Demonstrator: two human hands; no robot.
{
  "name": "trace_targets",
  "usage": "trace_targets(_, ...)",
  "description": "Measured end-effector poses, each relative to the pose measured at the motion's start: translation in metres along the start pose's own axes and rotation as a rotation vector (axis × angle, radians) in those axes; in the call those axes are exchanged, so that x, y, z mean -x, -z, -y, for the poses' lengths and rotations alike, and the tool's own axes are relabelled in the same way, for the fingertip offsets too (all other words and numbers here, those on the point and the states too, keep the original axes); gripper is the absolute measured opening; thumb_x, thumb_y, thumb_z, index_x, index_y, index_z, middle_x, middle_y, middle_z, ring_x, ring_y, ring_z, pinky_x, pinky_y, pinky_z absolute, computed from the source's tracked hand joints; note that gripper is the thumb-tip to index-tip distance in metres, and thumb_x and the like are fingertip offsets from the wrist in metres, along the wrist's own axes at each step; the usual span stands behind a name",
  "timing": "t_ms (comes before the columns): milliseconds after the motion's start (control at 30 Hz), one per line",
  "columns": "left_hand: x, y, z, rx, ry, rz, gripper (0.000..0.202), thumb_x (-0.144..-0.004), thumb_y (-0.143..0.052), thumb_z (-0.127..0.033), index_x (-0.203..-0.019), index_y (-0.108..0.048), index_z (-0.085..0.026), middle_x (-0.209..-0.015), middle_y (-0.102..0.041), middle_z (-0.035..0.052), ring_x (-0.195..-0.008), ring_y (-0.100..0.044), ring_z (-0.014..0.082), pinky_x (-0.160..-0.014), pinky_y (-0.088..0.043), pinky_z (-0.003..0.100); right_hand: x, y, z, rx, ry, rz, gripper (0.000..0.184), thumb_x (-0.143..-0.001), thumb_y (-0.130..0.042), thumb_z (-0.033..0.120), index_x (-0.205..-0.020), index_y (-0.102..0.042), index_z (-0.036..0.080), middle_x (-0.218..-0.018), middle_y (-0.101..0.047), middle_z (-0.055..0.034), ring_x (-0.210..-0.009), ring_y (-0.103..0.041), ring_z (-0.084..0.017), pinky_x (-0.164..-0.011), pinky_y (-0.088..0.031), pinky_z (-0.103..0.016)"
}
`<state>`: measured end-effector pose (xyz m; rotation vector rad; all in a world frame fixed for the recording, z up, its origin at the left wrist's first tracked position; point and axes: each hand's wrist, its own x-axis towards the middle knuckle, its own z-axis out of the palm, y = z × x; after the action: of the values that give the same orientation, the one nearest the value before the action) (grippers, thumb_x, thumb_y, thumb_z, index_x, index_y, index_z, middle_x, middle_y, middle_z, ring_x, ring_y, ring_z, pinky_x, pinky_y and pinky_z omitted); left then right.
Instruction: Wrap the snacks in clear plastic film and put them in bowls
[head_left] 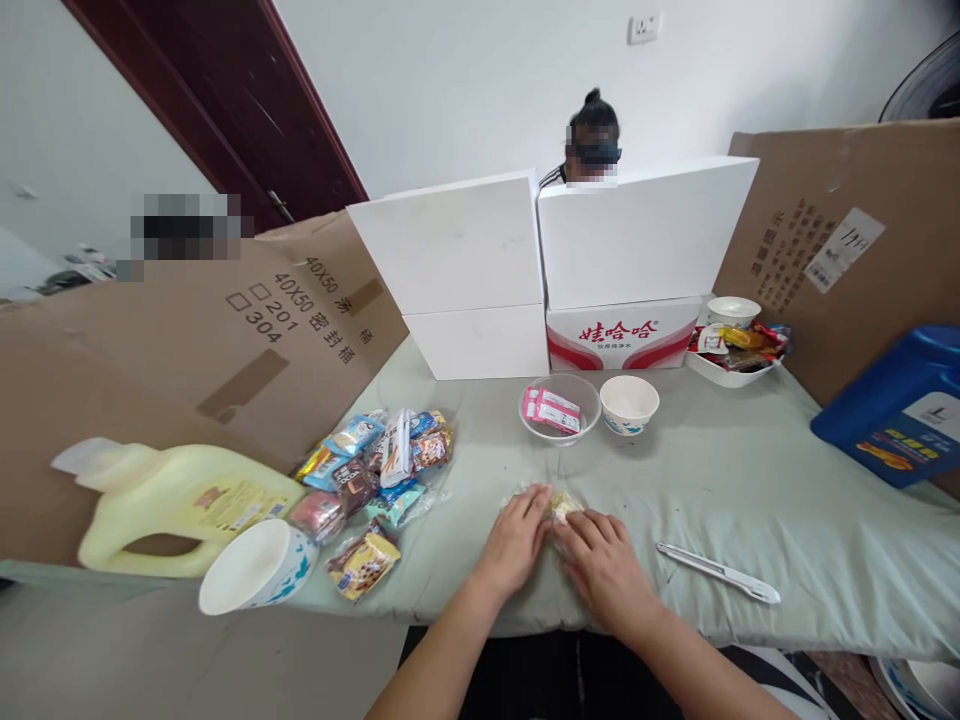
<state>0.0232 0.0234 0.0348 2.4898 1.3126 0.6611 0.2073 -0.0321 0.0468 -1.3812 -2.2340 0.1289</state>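
Observation:
Both my hands rest on a small clear-wrapped snack packet point(561, 504) with a yellowish piece inside, lying on the pale green table cover point(750, 490) near the front edge. My left hand point(516, 540) pinches the packet's left end, fingers bent together. My right hand point(604, 562) presses on its right end, fingers closed over the wrapper. A white utility knife point(718, 572) lies just right of my right hand. Beyond the packet stand a clear bowl point(560, 407) holding pink sachets and a white paper bowl point(629, 403).
A pile of wrapped snacks point(375, 465) lies at the left, with a tipped paper cup point(256, 566) and a yellow jug point(176, 500). Cardboard sheets point(187, 350) and white foam boxes point(540, 260) wall the table. A blue container point(896, 405) sits right. A person point(592, 135) sits behind the boxes.

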Motion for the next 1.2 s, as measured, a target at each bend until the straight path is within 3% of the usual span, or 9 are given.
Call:
trace_targets(133, 0.011, -0.003, 0.009, -0.002, 0.097, 0.002, 0.025, -0.09, -0.046, -0.014, -0.103, -0.067, -0.021, -0.09, -0.066, 0.0057, -0.089, -0.061, 0.0209, -0.08, -0.054, 0.036, 0.017, 0.017, -0.033, -0.062, -0.007, -0.065, 0.025, -0.088, -0.045, 0.01, -0.099, -0.063, 0.024, -0.098, -0.068, -0.0045, -0.096, -0.058, -0.022, -0.088, -0.041, -0.041)
trace_targets(300, 0.031, 0.01, 0.004, -0.084, 0.092, -0.093, 0.023, -0.086, -0.045, -0.01, -0.085, -0.065, -0.021, -0.086, -0.064, 0.0062, -0.089, -0.06, 0.0224, -0.08, -0.051, 0.039, 0.058, 0.042, -0.085, -0.065, -0.231, -0.277, 0.017, -0.087, -0.043, 0.017, -0.083, -0.058, 0.023, -0.088, -0.066, -0.0057, -0.089, -0.059, -0.022, -0.082, -0.046, -0.04)
trace_targets(500, 0.003, 0.021, -0.022, -0.099, -0.043, -0.012, 0.038, -0.088, -0.048, -0.016, -0.125, -0.055, -0.021, -0.129, -0.056, 0.0098, -0.129, -0.042, 0.0282, -0.109, -0.031, 0.053, 0.043, 0.047, -0.073, -0.124, -0.24, -0.397, 0.018, -0.091, -0.044, 0.022, -0.1, -0.058, 0.023, -0.101, -0.065, -0.0076, -0.102, -0.059, -0.023, -0.091, -0.047, -0.041)
trace_targets(600, -0.004, 0.023, -0.034, -0.095, -0.098, 0.088, 0.024, -0.089, -0.05, -0.017, -0.106, -0.065, -0.023, -0.106, -0.065, 0.0075, -0.116, -0.052, 0.0267, -0.106, -0.034, 0.053, 0.019, 0.049, -0.052, -0.202, -0.179, -0.245, 0.028, -0.095, -0.041, 0.028, -0.118, -0.055, 0.022, -0.119, -0.062, -0.0096, -0.11, -0.059, -0.021, -0.092, -0.049, -0.037)
trace_targets(700, 0.014, 0.028, -0.043, -0.033, -0.174, 0.288, 0.018, -0.087, -0.053, -0.016, -0.085, -0.069, -0.023, -0.09, -0.066, 0.0061, -0.094, -0.06, 0.0231, -0.088, -0.048, 0.04, 0.011, 0.053, -0.038, -0.226, -0.166, 0.063, 0.034, -0.097, -0.036, 0.032, -0.124, -0.055, 0.023, -0.118, -0.065, -0.0088, -0.098, -0.065, -0.019, -0.082, -0.051, -0.032)
trace_targets(833, 0.043, 0.034, -0.049, 0.216, -0.247, 0.667, 0.016, -0.081, -0.066, -0.022, -0.096, -0.069, -0.027, -0.083, -0.069, -0.0016, -0.074, -0.065, 0.0161, -0.068, -0.05, 0.024, 0.023, 0.054, -0.026, -0.138, -0.132, 0.431, 0.024, -0.093, -0.044, 0.026, -0.088, -0.068, 0.024, -0.08, -0.072, -0.0017, -0.074, -0.068, -0.019, -0.063, -0.045, -0.026)
trace_targets(900, 0.044, 0.033, -0.05, 0.245, -0.215, 0.619, 0.018, -0.085, -0.059, -0.018, -0.098, -0.068, -0.027, -0.085, -0.07, -0.0021, -0.076, -0.065, 0.0152, -0.071, -0.05, 0.024, 0.029, 0.048, -0.021, -0.044, -0.13, 0.502, 0.023, -0.091, -0.048, 0.022, -0.076, -0.065, 0.023, -0.072, -0.07, -0.001, -0.068, -0.067, -0.019, -0.059, -0.041, -0.026)
trace_targets(1067, 0.017, 0.022, -0.042, 0.003, -0.146, 0.159, 0.029, -0.087, -0.045, -0.008, -0.101, -0.066, -0.023, -0.109, -0.065, 0.0073, -0.106, -0.057, 0.0238, -0.092, -0.048, 0.04, 0.027, 0.031, -0.017, 0.168, -0.136, 0.413, 0.007, -0.081, -0.061, 0.013, -0.083, -0.063, 0.019, -0.083, -0.068, -0.0051, -0.079, -0.064, -0.024, -0.067, -0.045, -0.031)
trace_targets(1200, 0.005, 0.021, -0.043, -0.1, -0.16, 0.058, 0.032, -0.088, -0.045, -0.011, -0.114, -0.062, -0.023, -0.118, -0.062, 0.0082, -0.116, -0.053, 0.027, -0.1, -0.043, 0.048, 0.026, 0.028, -0.024, 0.161, -0.165, 0.275, 0.03, -0.064, -0.079, 0.017, -0.088, -0.061, 0.019, -0.095, -0.063, -0.007, -0.091, -0.059, -0.029, -0.078, -0.05, -0.041)
